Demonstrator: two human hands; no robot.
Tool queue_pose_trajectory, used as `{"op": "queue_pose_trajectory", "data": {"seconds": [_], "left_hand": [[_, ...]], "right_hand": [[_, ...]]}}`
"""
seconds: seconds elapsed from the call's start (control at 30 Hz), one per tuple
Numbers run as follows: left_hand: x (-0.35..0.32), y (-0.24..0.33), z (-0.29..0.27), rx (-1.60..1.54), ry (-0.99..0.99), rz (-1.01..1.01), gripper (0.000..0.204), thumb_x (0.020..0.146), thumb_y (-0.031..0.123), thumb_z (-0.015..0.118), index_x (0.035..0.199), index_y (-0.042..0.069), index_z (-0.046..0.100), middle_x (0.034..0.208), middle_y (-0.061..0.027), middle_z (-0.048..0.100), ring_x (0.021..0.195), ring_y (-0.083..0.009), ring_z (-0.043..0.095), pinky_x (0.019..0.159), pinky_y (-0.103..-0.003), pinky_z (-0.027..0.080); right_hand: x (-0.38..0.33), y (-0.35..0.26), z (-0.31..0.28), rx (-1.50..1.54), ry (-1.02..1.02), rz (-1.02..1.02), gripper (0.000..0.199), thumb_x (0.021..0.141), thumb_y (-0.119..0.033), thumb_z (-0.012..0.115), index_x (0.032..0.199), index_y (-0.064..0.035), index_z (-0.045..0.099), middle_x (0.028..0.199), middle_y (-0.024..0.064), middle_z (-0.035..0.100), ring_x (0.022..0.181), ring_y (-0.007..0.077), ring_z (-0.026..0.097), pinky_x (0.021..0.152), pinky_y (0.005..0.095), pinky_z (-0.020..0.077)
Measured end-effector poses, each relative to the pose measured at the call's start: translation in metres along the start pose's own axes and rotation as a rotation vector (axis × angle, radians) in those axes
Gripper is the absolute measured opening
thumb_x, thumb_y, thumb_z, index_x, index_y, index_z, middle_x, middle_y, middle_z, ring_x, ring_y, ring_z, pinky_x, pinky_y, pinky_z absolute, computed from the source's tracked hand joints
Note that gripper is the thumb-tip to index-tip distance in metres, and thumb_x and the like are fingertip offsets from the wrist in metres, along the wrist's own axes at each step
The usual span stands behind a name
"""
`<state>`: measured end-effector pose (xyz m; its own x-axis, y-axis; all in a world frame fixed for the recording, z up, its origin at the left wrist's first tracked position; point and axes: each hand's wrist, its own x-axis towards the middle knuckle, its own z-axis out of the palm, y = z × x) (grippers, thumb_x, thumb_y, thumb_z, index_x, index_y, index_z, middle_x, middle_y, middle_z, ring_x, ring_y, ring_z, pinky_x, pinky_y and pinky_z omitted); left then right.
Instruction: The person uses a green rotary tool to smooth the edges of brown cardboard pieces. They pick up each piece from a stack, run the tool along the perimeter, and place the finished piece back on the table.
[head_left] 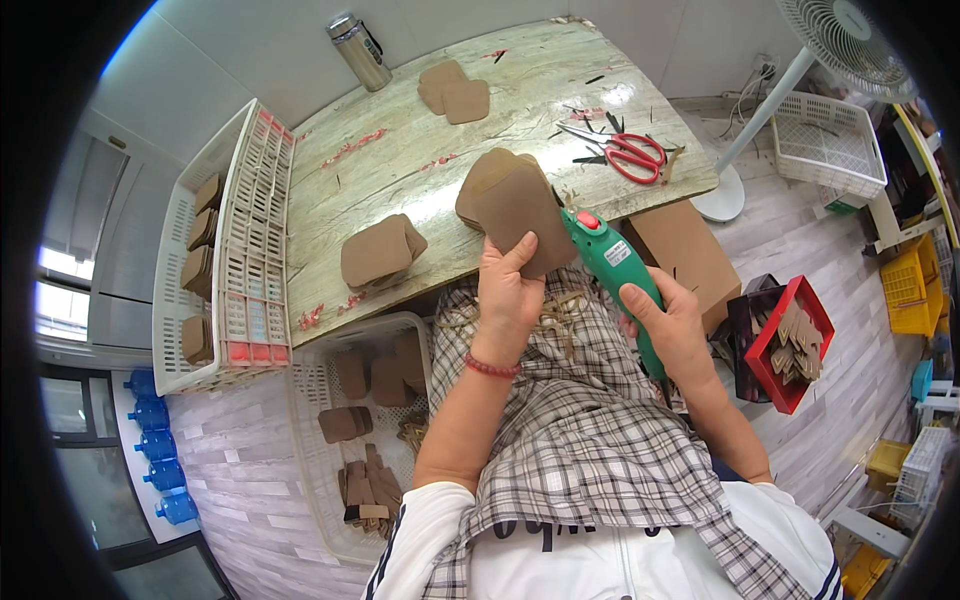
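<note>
My left hand [508, 290] grips a stack of brown cardboard pieces [510, 200] by its near edge, holding it over the table's front edge. My right hand [672, 322] holds a green electric cutter [612, 262] with a red button, its tip touching the right edge of the stack. A red bead bracelet sits on my left wrist. A plaid cloth [590, 420] covers my lap.
On the marble table [400, 170] lie another brown stack [380, 250], two pieces at the back [455, 92], red scissors [625, 152] and a steel flask [360, 52]. White baskets [235, 250] of cardboard stand at left and below [365, 420]. A red tray [790, 342], a cardboard box [685, 250] and a fan stand at right.
</note>
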<state>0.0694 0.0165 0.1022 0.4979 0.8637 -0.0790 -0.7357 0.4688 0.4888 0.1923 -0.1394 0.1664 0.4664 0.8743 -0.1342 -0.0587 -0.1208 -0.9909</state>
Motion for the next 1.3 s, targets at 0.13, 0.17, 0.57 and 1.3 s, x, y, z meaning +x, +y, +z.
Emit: {"op": "queue_pose_trajectory", "data": {"seconds": [0.13,0.17,0.57,1.3], "left_hand": [[-0.009,-0.006,-0.001,0.007,-0.033,-0.063,0.04,0.089,-0.007,0.056,0.126,0.007,0.05,0.124,-0.0086,0.059,0.112,-0.0224,0.059,0.098,-0.039,0.05],[-0.011,-0.007,-0.003,0.008,-0.049,-0.082,0.042,0.089,-0.008,0.055,0.128,0.008,0.049,0.126,-0.0083,0.058,0.114,-0.0228,0.058,0.1,-0.039,0.048],[-0.009,0.037,-0.018,0.451,-0.134,-0.192,0.046,0.082,-0.011,0.057,0.126,0.003,0.054,0.115,-0.0082,0.065,0.104,-0.0167,0.063,0.09,-0.032,0.052],[-0.019,0.068,-0.018,1.028,-0.349,-0.45,0.035,0.077,-0.009,0.059,0.11,0.002,0.057,0.1,0.0005,0.061,0.095,-0.0092,0.055,0.085,-0.025,0.045]], "right_hand": [[0.002,-0.006,0.0,0.012,0.032,0.012,0.032,0.091,-0.027,0.067,0.103,0.002,0.063,0.069,-0.0009,0.056,0.056,0.0046,0.05,0.052,0.0211,0.0423],[0.002,-0.008,-0.001,0.016,0.038,0.023,0.032,0.091,-0.028,0.067,0.103,0.0018,0.063,0.069,-0.0009,0.056,0.056,0.0046,0.05,0.052,0.021,0.0422],[-0.01,-0.021,-0.041,-0.003,-0.149,0.133,0.034,0.089,-0.026,0.067,0.106,0.0032,0.062,0.072,0.0012,0.058,0.061,0.0062,0.053,0.055,0.0215,0.044],[-0.019,-0.008,-0.036,-0.075,-0.217,0.186,0.034,0.09,-0.024,0.066,0.109,0.0033,0.06,0.074,0.0017,0.057,0.06,0.0071,0.053,0.054,0.0222,0.0443]]}}
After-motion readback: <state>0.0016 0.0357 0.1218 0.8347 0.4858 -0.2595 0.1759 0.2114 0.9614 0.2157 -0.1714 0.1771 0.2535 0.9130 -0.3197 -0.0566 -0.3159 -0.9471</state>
